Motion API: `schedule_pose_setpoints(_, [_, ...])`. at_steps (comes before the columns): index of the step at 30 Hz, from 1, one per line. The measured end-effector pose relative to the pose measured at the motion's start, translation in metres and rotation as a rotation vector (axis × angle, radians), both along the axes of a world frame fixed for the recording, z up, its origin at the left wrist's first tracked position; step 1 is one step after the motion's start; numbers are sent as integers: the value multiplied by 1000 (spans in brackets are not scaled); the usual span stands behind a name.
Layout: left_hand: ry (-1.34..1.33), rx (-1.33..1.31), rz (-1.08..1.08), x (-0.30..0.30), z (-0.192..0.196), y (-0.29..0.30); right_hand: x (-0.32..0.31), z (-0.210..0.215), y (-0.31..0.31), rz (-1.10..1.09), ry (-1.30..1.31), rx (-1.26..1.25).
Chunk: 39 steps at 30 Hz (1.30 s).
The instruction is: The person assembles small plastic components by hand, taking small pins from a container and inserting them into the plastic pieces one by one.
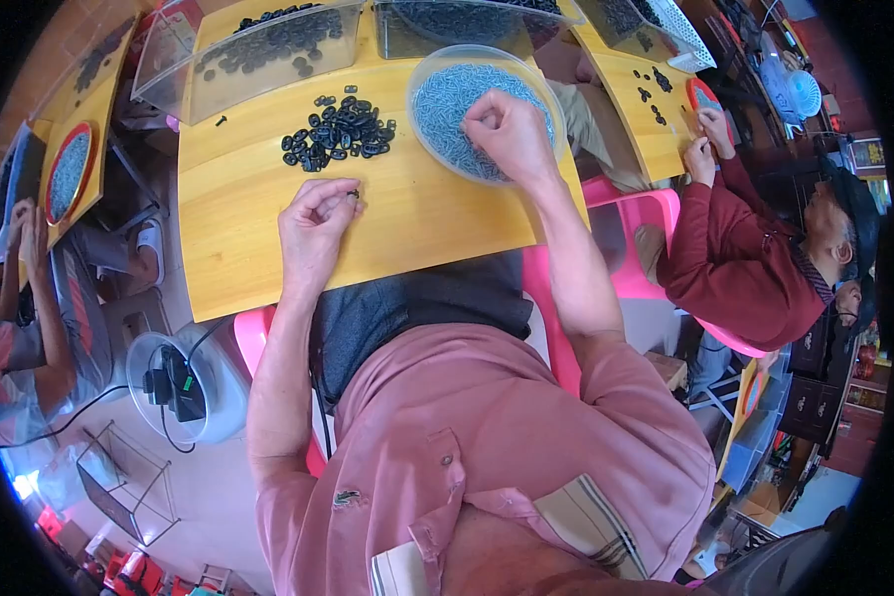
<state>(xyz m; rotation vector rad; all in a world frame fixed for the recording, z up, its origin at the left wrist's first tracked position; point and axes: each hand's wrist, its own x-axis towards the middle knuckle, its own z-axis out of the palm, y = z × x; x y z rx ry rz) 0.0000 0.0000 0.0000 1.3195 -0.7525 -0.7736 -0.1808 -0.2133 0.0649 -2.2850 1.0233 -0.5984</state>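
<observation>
My left hand (318, 223) is closed over the front of the yellow table, pinching a small black part (355, 194) at its fingertips. Above it lies a loose pile of small black oval parts (333, 134), several of them with holes. To the right stands a round clear plastic tub (414, 72) filled with small blue-grey screw-like pins (457, 94). Over these pins my right hand (512, 134) is closed, thumb and fingertips together. Whatever its fingers hold, if anything, is too small to make out.
Clear bins (268, 62) with black parts line the table's (238, 219) far side. One dark piece (221, 121) lies apart, left of the pile. Co-workers sit at tables on both sides; the right one wears a dark red top (745, 258). A bucket (204, 382) stands lower left.
</observation>
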Motion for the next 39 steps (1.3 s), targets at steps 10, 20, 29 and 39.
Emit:
schedule_pose_setpoints(10, [332, 2, 60, 3, 12, 2, 21, 8, 54, 229, -328, 291])
schedule_pose_setpoints(20, [428, -46, -22, -2, 10, 1, 41, -15, 91, 307, -325, 330])
schedule_pose_setpoints(29, [398, -19, -35, -2, 11, 1, 43, -14, 92, 299, -259, 369])
schedule_pose_setpoints(39, [375, -16, -47, -3, 11, 1, 43, -11, 94, 309, -227, 383])
